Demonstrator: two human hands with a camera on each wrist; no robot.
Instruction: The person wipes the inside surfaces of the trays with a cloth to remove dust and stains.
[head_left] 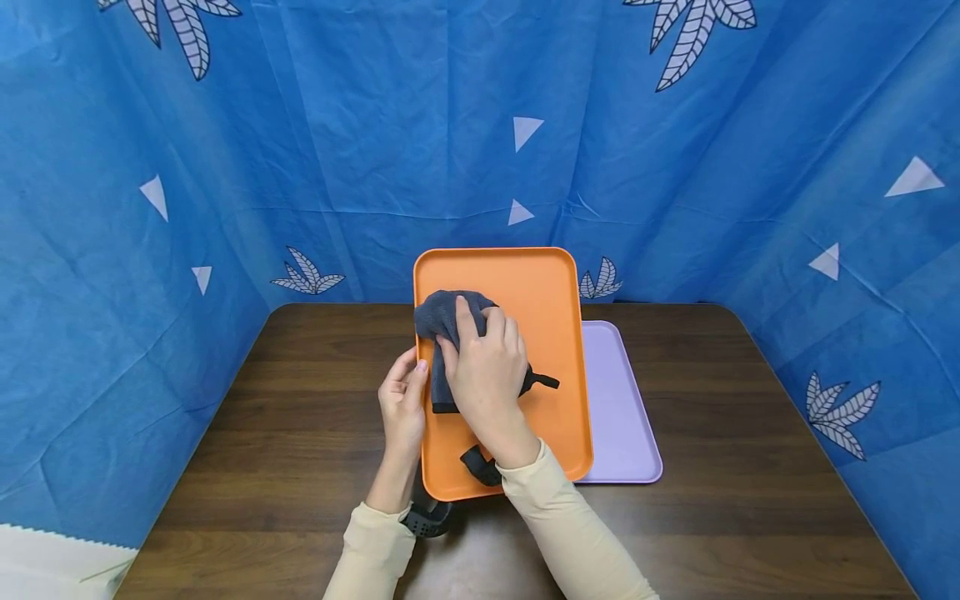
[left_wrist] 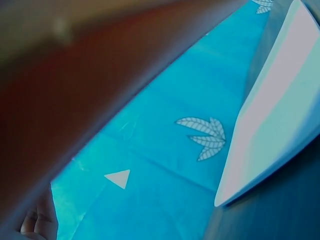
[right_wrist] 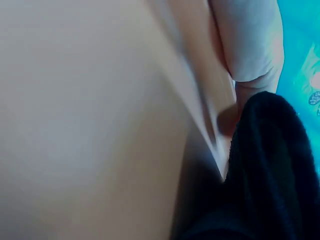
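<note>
An orange tray is held up, tilted toward the head camera. My left hand grips its left edge, thumb on the front and fingers behind. With bent fingers, my right hand holds a dark grey cloth against the tray's face, near the left rim. The cloth is bunched at the top, and a flap with a black edge hangs below the hand. In the right wrist view the folded cloth looks nearly black beside the left hand's fingers. The tray's underside fills the left wrist view's upper left, blurred.
A lilac tray lies on the brown wooden table, partly covered by the orange one. Blue patterned fabric hangs behind and at both sides of the table. Black straps with wrist devices sit at the wrists.
</note>
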